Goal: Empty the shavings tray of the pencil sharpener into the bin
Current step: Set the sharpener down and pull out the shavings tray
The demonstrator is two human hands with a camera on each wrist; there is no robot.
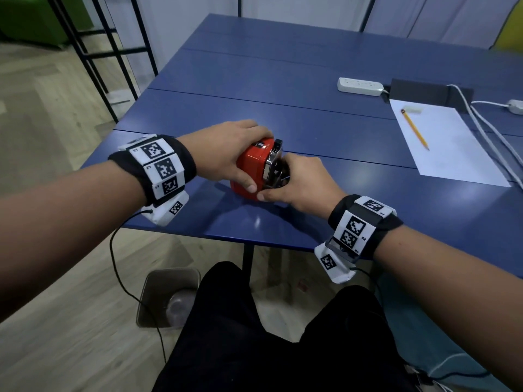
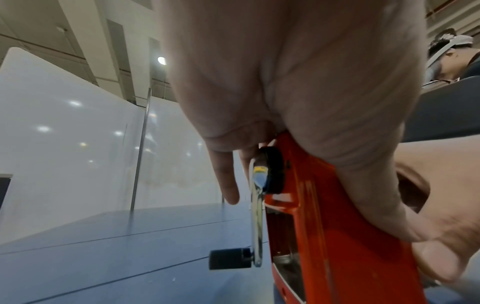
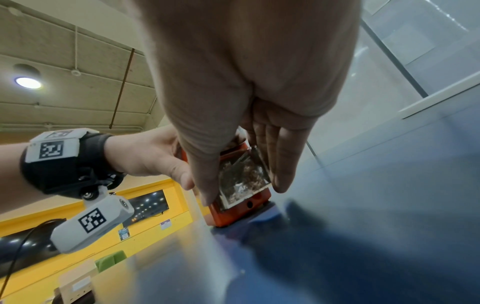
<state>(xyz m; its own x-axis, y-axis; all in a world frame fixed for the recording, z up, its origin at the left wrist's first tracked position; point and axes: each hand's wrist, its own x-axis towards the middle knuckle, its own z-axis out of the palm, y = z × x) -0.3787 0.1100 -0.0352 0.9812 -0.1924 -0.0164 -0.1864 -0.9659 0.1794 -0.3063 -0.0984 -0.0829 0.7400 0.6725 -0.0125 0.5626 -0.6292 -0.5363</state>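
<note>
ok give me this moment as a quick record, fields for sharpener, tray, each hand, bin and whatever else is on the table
sharpener: red pencil sharpener, on the blue table near its front edge
tray: clear shavings tray, holds shavings, still in the sharpener
left hand: left hand grips the sharpener body from above
right hand: right hand pinches the tray, thumb on one side, fingers on the other
crank: crank handle hangs down
bin: bin on the floor under the table edge
others: pencil on paper, power strip

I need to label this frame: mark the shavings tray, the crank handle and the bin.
shavings tray (image 3: 242,181): right wrist view, on its clear front face with shavings behind it.
crank handle (image 2: 230,258): left wrist view, on its black knob.
bin (image 1: 161,290): head view, on its inner wall, on the floor.
</note>
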